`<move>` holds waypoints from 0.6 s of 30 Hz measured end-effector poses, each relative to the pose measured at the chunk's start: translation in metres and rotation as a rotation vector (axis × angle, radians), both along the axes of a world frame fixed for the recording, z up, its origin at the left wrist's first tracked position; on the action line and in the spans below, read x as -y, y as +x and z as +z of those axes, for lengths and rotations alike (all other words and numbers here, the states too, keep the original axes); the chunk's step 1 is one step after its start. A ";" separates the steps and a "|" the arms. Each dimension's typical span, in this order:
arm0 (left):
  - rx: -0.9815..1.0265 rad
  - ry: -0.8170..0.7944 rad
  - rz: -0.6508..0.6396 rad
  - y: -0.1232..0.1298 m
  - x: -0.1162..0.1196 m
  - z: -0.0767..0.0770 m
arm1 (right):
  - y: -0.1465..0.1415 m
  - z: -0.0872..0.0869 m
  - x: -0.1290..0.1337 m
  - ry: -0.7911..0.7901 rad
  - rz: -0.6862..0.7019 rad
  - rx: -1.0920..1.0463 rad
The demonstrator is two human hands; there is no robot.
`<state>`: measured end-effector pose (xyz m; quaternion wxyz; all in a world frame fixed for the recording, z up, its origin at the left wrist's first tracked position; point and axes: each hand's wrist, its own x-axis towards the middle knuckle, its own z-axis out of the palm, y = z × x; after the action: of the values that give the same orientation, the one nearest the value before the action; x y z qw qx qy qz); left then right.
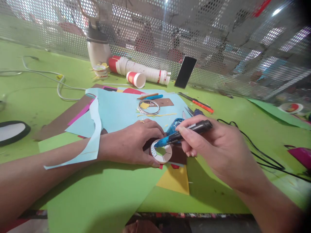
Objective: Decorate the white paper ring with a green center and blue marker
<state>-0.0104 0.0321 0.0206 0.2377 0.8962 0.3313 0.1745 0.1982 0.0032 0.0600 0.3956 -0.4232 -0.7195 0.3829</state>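
My left hand (133,139) grips a small round white piece (168,154) at its left edge, between thumb and fingers. The piece has a green middle, dark dividing lines and blue dots on its left part. In my right hand (218,149) is a black marker (194,128) with a blue tip end. Its tip meets the upper left of the white ring, or hovers just over it. A curled light blue paper strip (95,129) lies across my left wrist. Behind the marker, a blue tape dispenser or similar blue object (173,127) is partly hidden.
Light blue paper (116,110), green paper (104,187) and yellow paper (178,181) lie about. Further back are a tape ring (148,107), an orange cutter (202,106), stacked paper cups (145,72), a phone (186,72) and a glue gun-like pink object (300,157). Black cable (267,161) runs right.
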 end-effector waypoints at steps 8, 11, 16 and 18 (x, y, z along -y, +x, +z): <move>-0.018 0.013 -0.016 0.000 -0.001 0.000 | -0.001 0.001 -0.001 0.020 -0.006 0.001; -0.026 0.016 -0.013 0.000 -0.001 0.000 | -0.001 0.000 -0.001 0.022 -0.001 0.003; -0.030 0.026 -0.011 0.000 0.000 0.000 | -0.001 -0.001 -0.002 0.024 0.000 0.016; -0.034 0.025 -0.012 0.000 0.000 0.000 | -0.001 -0.001 -0.002 0.021 -0.001 0.017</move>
<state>-0.0103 0.0323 0.0208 0.2219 0.9040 0.3277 0.1618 0.1975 0.0052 0.0587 0.3939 -0.4228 -0.7266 0.3716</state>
